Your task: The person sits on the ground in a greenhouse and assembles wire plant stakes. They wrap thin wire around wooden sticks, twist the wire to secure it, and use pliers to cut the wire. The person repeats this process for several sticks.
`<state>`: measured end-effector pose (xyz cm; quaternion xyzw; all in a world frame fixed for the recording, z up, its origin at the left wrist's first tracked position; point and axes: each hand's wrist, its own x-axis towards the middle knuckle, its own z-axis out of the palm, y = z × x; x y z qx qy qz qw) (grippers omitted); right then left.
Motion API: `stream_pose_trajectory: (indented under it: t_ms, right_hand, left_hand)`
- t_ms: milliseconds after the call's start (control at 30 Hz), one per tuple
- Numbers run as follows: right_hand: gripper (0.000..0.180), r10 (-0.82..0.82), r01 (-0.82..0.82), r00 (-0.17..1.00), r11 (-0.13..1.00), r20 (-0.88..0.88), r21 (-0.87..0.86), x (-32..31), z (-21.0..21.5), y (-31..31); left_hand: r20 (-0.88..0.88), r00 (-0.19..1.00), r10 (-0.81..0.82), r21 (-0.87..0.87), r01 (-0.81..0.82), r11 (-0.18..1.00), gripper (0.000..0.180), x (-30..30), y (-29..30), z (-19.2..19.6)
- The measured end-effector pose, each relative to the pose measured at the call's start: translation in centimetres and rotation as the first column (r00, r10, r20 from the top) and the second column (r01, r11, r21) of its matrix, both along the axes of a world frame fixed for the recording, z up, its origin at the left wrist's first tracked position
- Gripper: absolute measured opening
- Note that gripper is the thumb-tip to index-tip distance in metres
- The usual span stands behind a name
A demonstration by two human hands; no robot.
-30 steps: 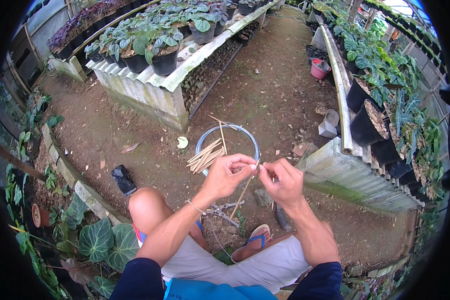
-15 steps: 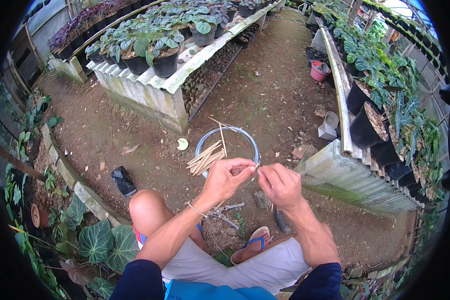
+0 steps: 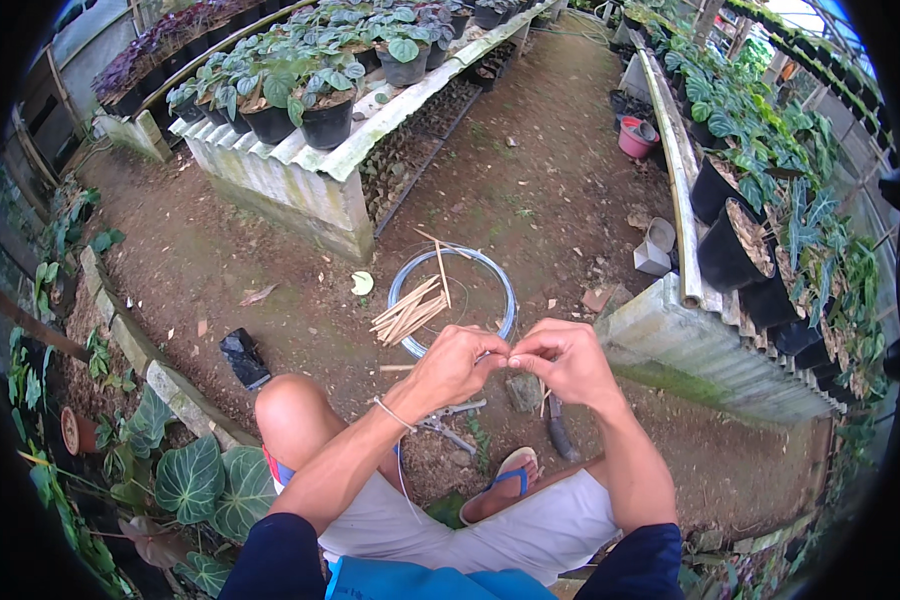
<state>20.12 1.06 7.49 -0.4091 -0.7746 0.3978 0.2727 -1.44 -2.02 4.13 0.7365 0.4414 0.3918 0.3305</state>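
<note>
Bare dirt floor (image 3: pixel 530 190). Wire coil (image 3: pixel 453 300) lies on it, stick bundle (image 3: pixel 410 318) across the coil. Pliers (image 3: pixel 448 428) near the foot.

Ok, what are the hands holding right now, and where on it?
The left hand and right hand pinch something thin between their fingertips where they meet, likely a wire; it is too small to tell which part.

Left hand (image 3: pixel 457 364) and right hand (image 3: pixel 562 360) pinched together, fingertips touching, above wire coil (image 3: pixel 454 299) and bamboo sticks (image 3: pixel 410 315).
</note>
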Motion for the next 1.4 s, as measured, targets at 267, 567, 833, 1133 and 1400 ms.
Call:
stream_pose_trajectory:
  t_ms: [267, 567, 833, 1133, 1400]
  right_hand:
    - [0.011, -0.278, 0.015, 0.927, 0.698, -0.252, -0.716, 0.7, 0.0, 0.9]
    - [0.011, -0.285, -0.088, 0.913, 0.564, -0.293, -0.821, 1.4, 0.0, 1.8]
    - [0.01, -0.056, -0.272, 0.892, 0.725, -0.448, -0.632, 1.7, -0.6, 1.8]
    - [0.008, -0.037, -0.091, 0.922, 0.948, -0.386, -0.306, -0.9, -1.7, -0.5]
    - [0.026, -0.165, 0.221, 0.954, 0.952, -0.25, 0.214, -2.0, -0.3, -1.5]
  left_hand:
    - [0.045, 0.999, 0.026, -0.048, -0.024, 0.999, 0.008, 1.3, 0.0, -0.7]
    - [0.1, 0.99, 0.101, -0.258, -0.072, 0.963, 0.005, 1.7, -0.8, 0.2]
    - [0.552, 0.834, -0.001, -0.414, 0.275, 0.868, 0.005, 1.3, 0.0, -1.5]
    - [0.804, 0.542, 0.244, -0.407, 0.202, 0.891, 0.011, -0.4, 1.4, -1.5]
    - [0.766, 0.596, 0.242, -0.472, 0.265, 0.841, 0.005, -0.8, 1.3, -2.4]
